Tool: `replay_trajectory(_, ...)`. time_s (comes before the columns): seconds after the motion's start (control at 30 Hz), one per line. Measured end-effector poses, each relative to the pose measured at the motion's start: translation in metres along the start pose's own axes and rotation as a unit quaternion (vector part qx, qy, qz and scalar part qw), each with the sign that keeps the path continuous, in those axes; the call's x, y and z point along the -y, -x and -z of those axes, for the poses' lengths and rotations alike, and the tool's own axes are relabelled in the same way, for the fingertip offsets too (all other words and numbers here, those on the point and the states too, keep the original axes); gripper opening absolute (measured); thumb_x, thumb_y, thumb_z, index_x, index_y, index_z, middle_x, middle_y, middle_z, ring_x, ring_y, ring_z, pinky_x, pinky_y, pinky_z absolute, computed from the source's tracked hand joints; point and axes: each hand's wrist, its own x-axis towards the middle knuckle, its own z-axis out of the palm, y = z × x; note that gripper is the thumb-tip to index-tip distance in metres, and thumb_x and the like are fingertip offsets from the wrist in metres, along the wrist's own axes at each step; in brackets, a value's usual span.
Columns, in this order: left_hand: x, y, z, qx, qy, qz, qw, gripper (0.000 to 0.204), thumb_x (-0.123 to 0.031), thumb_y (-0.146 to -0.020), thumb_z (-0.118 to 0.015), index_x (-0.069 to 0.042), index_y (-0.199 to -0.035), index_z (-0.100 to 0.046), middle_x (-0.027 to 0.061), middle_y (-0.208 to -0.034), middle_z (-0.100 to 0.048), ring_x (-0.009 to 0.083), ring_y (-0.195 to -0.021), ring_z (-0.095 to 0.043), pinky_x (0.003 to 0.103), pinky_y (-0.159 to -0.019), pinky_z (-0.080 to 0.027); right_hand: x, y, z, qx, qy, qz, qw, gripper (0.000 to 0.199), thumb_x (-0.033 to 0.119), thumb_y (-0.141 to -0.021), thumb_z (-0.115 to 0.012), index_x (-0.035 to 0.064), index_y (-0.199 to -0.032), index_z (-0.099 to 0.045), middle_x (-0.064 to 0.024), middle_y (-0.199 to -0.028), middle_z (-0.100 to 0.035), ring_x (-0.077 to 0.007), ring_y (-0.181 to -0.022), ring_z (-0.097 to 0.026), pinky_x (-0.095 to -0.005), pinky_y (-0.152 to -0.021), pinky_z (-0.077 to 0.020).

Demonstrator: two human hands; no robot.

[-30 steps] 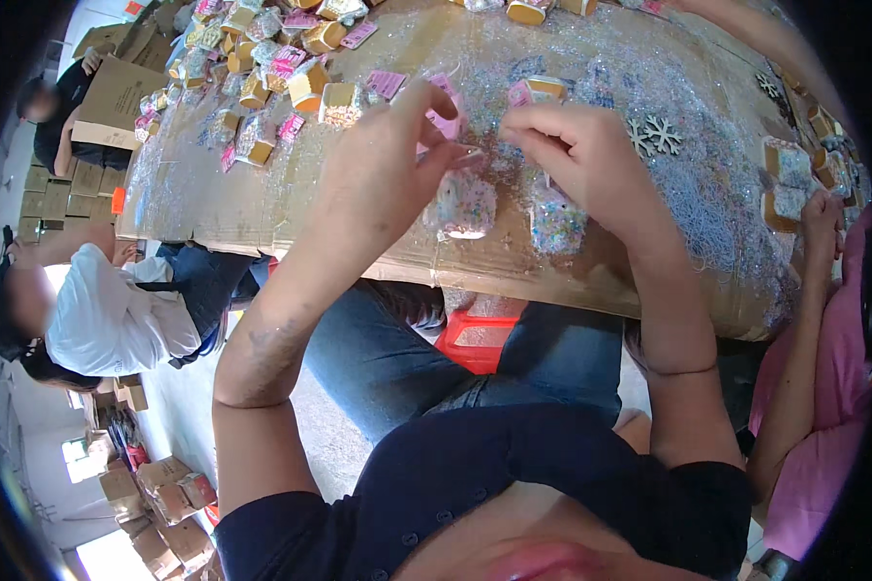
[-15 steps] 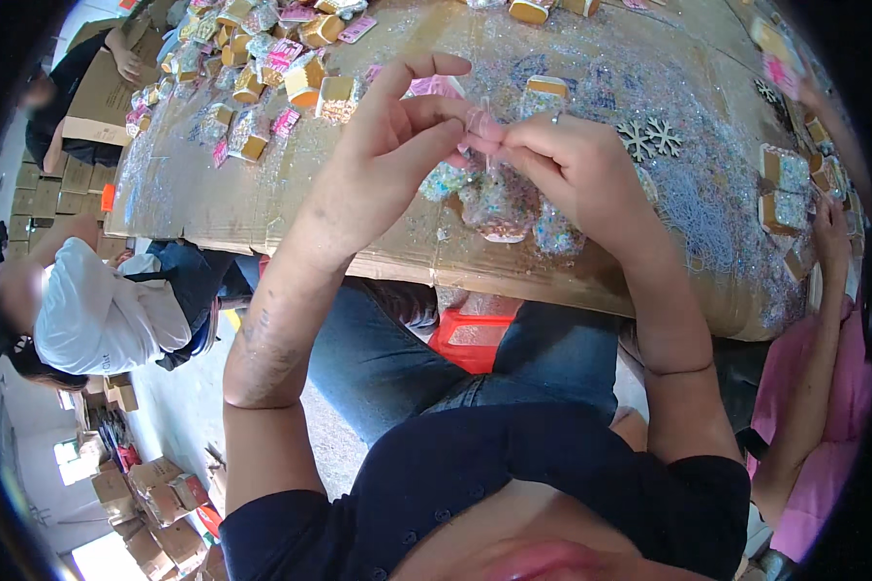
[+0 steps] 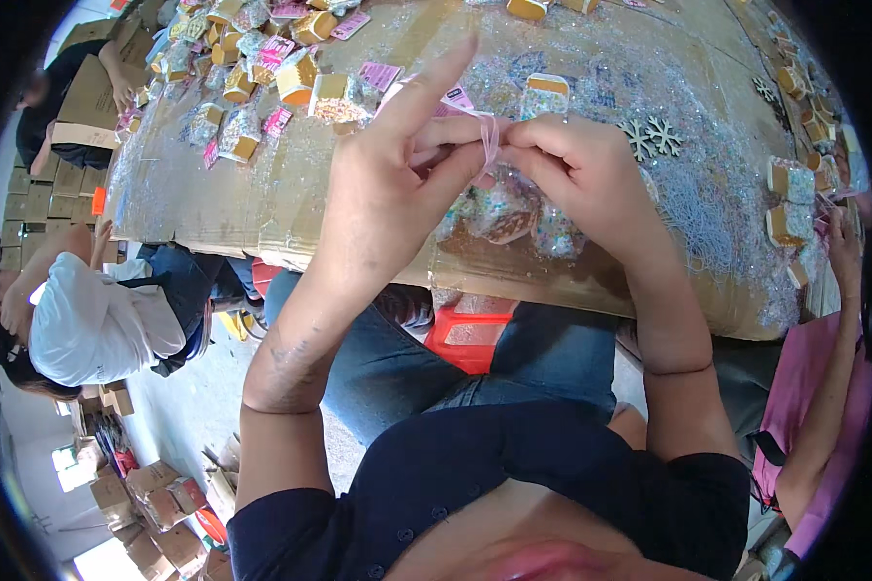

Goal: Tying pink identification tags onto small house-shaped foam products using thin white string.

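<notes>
My left hand (image 3: 388,179) pinches a thin, pale translucent cord (image 3: 491,143), its index finger pointing up and away. My right hand (image 3: 586,174) grips the same cord from the other side, thumb against fingers. The cord forms a loop between the two hands. Just below hangs or rests a glitter-covered ornament (image 3: 509,225) with white and brown parts, partly hidden by my fingers; whether it touches the table, I cannot tell. Behind my left fingers shows a pink tag (image 3: 457,98). A small glittery house ornament (image 3: 545,97) lies beyond my right hand.
A glitter-strewn cardboard sheet (image 3: 291,208) covers the table. Many house ornaments (image 3: 296,79) with pink tags pile at the far left. Snowflake pieces (image 3: 663,137) and a tangle of pale cords (image 3: 698,218) lie at right. Co-workers sit on both sides, one in a white shirt (image 3: 102,315).
My left hand has shifted slightly right and lower, its index finger now extended. The cord loop shows wider between my hands. At right, the co-worker's raised hand with an ornament has gone from view.
</notes>
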Motion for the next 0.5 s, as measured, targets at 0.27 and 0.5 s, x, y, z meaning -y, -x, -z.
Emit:
replay_trajectory(0.27,0.002,-0.001,-0.003,-0.037,-0.037,0.020,0.998,0.068,0.006,-0.085,-0.069,-0.004,-0.148,-0.043,0.0088,-0.089,-0.073,0.0104,-0.078,-0.070,0.024,-0.066,-0.055,-0.003,0.006,-0.009,-0.049,0.085,0.077,0.992,0.011,0.017,-0.087,-0.071,0.0104,-0.095,-0.070,-0.0095,-0.076,-0.067,-0.0295,-0.069,-0.066,-0.0411,-0.060,-0.0498)
replay_trajectory(0.5,0.003,-0.008,0.000,-0.017,-0.023,-0.001,1.000,0.042,0.006,-0.084,-0.067,-0.004,-0.123,-0.055,0.0083,-0.081,-0.069,0.0189,-0.078,-0.071,0.032,-0.068,-0.056,-0.001,0.002,-0.009,-0.068,0.087,0.112,0.988,0.017,0.015,-0.084,-0.074,0.0088,-0.100,-0.070,-0.0100,-0.078,-0.066,-0.0286,-0.066,-0.064,-0.0378,-0.059,-0.0497)
